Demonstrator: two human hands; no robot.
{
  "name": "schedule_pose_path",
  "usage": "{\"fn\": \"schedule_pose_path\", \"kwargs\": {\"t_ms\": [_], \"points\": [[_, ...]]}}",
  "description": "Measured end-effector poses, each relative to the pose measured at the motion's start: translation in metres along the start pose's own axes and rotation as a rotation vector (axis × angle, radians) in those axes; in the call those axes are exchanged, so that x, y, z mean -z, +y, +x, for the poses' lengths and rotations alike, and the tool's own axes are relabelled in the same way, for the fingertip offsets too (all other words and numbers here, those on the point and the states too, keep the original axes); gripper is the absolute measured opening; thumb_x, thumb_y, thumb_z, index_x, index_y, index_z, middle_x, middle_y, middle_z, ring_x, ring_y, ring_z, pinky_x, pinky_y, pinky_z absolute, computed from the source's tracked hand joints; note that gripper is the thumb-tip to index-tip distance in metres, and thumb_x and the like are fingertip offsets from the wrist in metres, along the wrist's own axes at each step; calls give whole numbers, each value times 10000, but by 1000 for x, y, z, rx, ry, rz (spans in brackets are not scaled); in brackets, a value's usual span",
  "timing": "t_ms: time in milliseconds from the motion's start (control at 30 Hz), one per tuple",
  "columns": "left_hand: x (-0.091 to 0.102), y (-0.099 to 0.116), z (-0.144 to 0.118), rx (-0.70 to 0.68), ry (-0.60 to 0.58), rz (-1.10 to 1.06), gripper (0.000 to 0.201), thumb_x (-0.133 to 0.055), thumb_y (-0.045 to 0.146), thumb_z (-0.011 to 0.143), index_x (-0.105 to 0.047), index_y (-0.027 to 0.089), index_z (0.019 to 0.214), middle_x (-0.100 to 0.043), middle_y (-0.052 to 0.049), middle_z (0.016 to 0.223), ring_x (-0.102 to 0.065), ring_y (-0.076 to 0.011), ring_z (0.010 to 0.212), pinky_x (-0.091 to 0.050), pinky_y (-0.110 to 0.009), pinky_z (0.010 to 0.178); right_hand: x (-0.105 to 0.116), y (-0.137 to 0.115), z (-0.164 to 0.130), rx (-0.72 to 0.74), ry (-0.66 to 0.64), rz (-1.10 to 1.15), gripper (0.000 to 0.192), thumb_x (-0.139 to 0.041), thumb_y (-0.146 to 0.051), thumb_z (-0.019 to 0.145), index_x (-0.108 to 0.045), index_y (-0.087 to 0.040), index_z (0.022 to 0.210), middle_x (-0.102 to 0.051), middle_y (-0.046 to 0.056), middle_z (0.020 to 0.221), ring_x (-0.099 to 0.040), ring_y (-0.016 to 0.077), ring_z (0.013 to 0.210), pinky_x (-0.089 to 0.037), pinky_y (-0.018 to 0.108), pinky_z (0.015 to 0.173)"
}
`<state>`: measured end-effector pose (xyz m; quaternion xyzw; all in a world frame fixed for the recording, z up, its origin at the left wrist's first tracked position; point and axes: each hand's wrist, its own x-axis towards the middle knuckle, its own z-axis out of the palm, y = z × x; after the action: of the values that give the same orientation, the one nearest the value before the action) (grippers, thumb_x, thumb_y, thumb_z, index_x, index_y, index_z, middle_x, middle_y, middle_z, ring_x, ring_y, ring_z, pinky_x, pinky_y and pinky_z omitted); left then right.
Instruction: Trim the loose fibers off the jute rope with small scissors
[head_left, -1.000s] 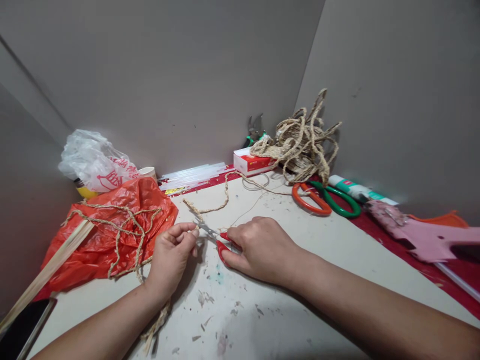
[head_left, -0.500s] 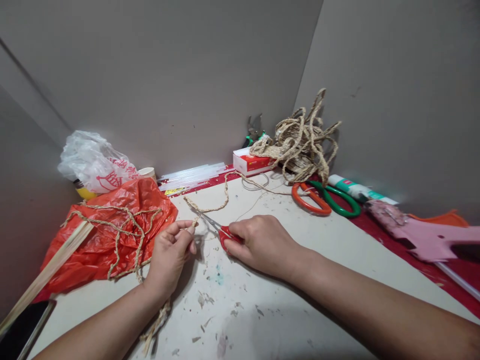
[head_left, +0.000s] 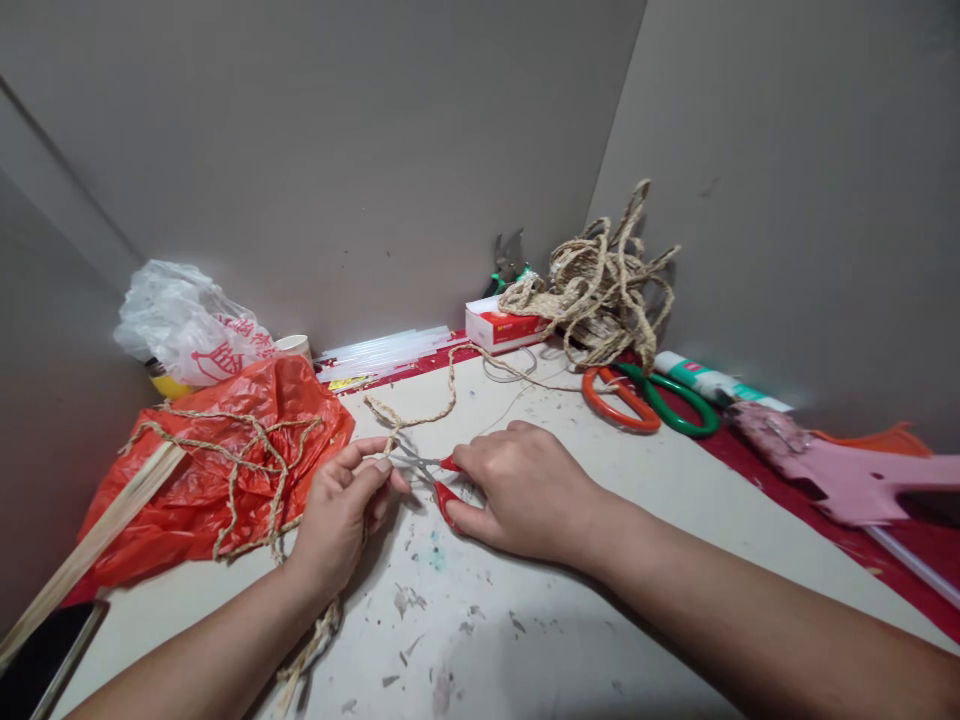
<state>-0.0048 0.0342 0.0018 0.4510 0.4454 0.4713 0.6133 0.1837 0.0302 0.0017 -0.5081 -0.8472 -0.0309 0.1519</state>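
Left hand [head_left: 343, 505] pinches cord [head_left: 394, 437]; right hand's [head_left: 517, 490] fingers grip scissors [head_left: 424, 463], blades apart. Rope heap [head_left: 604, 290] at far corner of worktop [head_left: 637, 470].

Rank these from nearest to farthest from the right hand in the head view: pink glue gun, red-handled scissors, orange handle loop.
1. Red-handled scissors: in the right hand itself.
2. Orange handle loop: beyond the hand, off to its right.
3. Pink glue gun: farthest, at the right side of the view.
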Motion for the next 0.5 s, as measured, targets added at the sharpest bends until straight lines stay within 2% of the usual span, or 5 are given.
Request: {"fn": "schedule_pose_path", "kwargs": {"t_ms": [167,333,500], "points": [[0,-2,-1,-7,8,70,293,-651,313,740,-528,165,961,-622,12,619,-345,-42,412,-227,-171,402,1,-4,0,-14,6,-42,328,-482,-455,783,-625,-161,758,-665,71,684,-593,200,638,-312,337,676],[1,-4,-1,0,0,95,309,-667,323,725,-517,166,945,-647,-9,619,-366,-45,395,-237,-173,403,0,-4,0,-1,12,-36,297,-495,-418,796,-632,-168,712,-668,64,649,-581,175,591,-305,321,644],[0,-4,0,0,40,74,285,-690,305,701,-514,170,880,-661,-13,610,-380,-43,394,-261,-163,401,0,-4,0,21,26,-74,293,-492,-405,806,-639,-174,701,-666,63,630,-573,174,570,-294,318,620]]}}
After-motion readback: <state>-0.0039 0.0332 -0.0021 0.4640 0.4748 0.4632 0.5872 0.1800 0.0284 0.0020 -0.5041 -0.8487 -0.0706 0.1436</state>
